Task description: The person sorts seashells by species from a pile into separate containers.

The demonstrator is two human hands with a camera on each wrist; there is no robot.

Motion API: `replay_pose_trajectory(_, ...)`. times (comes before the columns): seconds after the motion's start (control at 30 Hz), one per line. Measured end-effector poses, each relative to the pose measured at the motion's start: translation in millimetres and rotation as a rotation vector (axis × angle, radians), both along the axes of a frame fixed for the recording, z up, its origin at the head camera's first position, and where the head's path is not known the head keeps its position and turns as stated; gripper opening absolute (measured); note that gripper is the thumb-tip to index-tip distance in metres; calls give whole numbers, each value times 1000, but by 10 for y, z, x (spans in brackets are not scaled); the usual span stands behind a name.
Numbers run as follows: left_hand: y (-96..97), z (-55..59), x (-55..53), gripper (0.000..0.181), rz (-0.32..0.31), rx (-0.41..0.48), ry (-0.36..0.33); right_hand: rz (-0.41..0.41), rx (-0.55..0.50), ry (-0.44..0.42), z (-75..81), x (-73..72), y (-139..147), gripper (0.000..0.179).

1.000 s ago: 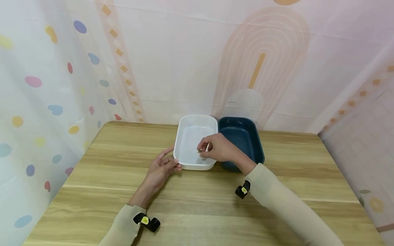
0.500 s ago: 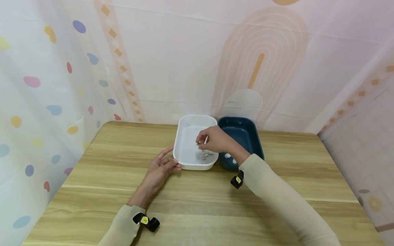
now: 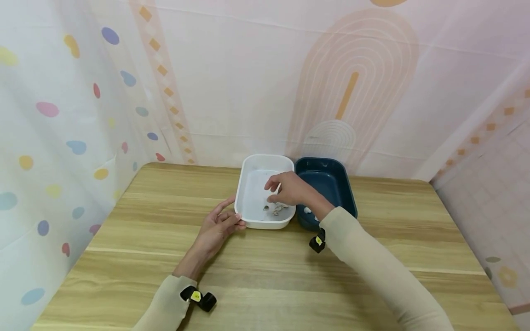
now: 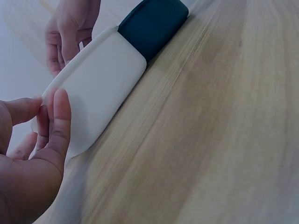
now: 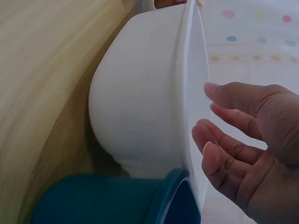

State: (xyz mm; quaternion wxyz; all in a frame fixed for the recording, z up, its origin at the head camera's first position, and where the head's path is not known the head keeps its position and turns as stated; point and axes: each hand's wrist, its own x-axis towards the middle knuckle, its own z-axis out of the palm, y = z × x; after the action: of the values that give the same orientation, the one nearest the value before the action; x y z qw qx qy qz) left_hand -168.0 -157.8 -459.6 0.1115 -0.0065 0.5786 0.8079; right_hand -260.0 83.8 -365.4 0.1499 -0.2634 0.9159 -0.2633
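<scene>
In the head view my left hand (image 3: 217, 231) holds the near left corner of a white rectangular tray (image 3: 265, 225), its thumb at the rim. The left wrist view shows its fingers against the tray's outer wall. My right hand (image 3: 291, 189) is over the tray's right half, and in the right wrist view its thumb and fingers (image 5: 219, 144) are spread apart with nothing between them. Below it, several small beige shell-like pieces (image 3: 278, 209) lie near the tray's front right corner. One darker piece (image 3: 266, 208) sits a little left of them.
A dark blue tray (image 3: 325, 181) stands against the white tray's right side, partly covered by my right forearm. Small white pieces (image 3: 307, 210) lie in its front part. Behind both trays a patterned curtain (image 3: 248, 92) hangs at the back edge of the wooden table (image 3: 256, 276).
My right hand has moved slightly away from me and let go of a small shell-like piece, which now lies on the white tray's floor. The left hand has stayed put.
</scene>
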Motion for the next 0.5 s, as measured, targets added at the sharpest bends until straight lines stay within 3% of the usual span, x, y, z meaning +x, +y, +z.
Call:
replay_pose_trajectory(0.3,-57,-57,1,66,-7,-5,21,-9,-33,35,-37,161,199,39)
replay_pose_trajectory(0.5,-184,-59,38,60,-20,-69,28,0,-107,112,-54,318,392,37)
